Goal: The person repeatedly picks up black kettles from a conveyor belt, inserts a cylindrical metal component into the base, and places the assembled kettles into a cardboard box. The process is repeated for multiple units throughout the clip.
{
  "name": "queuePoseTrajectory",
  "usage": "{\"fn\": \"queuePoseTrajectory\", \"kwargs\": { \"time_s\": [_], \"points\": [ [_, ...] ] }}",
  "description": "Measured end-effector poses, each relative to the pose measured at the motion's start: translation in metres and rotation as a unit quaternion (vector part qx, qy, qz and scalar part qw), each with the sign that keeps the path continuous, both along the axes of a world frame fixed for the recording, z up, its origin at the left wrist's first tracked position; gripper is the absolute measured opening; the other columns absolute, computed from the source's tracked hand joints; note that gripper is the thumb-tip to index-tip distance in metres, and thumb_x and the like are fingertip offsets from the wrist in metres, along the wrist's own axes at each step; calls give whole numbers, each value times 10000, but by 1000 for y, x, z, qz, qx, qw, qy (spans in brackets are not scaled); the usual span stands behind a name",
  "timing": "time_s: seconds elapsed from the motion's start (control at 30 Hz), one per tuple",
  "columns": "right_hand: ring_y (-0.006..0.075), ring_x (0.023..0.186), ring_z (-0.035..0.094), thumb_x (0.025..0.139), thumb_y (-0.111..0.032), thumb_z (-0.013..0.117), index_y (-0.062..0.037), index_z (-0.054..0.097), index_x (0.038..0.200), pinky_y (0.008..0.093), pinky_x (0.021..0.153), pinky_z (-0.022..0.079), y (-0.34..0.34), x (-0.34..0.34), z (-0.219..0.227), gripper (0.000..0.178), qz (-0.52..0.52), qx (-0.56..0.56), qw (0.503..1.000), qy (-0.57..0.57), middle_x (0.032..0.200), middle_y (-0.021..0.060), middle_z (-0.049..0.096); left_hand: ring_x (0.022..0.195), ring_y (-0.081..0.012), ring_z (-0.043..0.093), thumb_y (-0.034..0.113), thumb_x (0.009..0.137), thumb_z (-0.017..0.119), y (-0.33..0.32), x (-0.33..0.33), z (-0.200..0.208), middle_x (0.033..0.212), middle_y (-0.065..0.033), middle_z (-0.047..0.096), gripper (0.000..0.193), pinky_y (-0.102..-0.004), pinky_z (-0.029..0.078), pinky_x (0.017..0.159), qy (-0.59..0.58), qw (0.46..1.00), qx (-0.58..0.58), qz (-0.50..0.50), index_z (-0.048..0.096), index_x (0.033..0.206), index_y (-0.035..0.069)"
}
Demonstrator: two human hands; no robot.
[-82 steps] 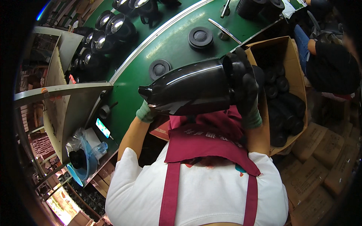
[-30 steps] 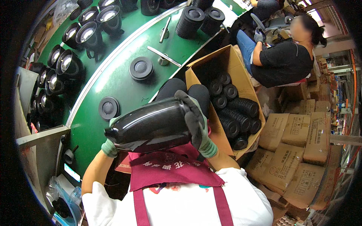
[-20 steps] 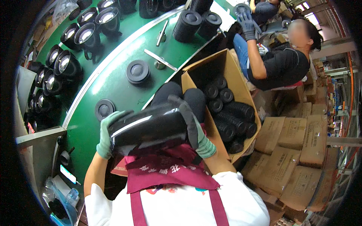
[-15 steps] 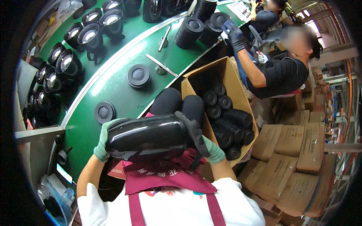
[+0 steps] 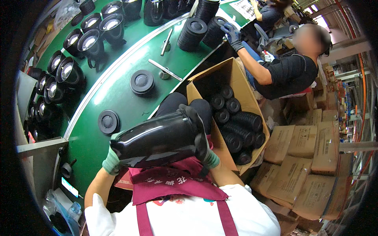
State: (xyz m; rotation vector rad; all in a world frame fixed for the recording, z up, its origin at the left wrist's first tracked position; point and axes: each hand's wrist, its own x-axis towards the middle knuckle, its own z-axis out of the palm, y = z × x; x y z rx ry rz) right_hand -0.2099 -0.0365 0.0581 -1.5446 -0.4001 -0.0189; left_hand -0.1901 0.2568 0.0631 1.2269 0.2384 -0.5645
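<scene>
Across my lap lies a large glossy black jug body (image 5: 157,139) on its side, its right end slightly higher than its left. My left hand (image 5: 113,157), in a grey-green glove, is closed round the left end, its fingers mostly hidden behind the jug. My right hand (image 5: 200,135), gloved the same way, grips the right end with its dark palm side wrapped over the rim. On the green table ahead are a single round black lid (image 5: 108,122) and a short stack of black lids (image 5: 141,82).
An open carton (image 5: 245,78) holding stacked black lids stands to my right. Several black jugs (image 5: 112,25) line the far left. Metal bars on stands (image 5: 165,70) rise from the table. A co-worker (image 5: 271,70) reaches towards tall lid stacks (image 5: 191,34). Closed cartons (image 5: 289,179) are piled at right.
The jug's right end has tilted up and away from me, and my right hand has shifted round its rim. The co-worker's gloved hand remains near the lid stacks.
</scene>
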Motion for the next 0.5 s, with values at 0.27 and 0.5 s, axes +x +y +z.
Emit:
{"fn": "queuePoseTrajectory", "kwargs": {
  "time_s": [0.27, 0.5],
  "points": [
    [285, 1364, 419, 1064, -352, 391, -32, 384, 1475, 376, 1148, 317, -19, -17, -34, 521, -20, 5, 979, 202, 1506, 157, 405, 1144, -216, 595, 165, 888, 601, 5, -18, -6, 1259, -122, 627, 459, -360, 458, 1016, -64, 997, 31, -34, 561, 1313, -3],
    [272, 1421, 347, 1067, -370, 354, -47, 286, 1528, 394, 1168, 285, -15, -5, -17, 567, 9, 81, 953, 293, 1556, 159, 332, 868, -286, 679, 219, 666, 778, 4, 2, -2, 999, -163, 676, 590, -338, 513, 802, -474, 807, 322, -144, 659, 1200, -1]
  ]
}}
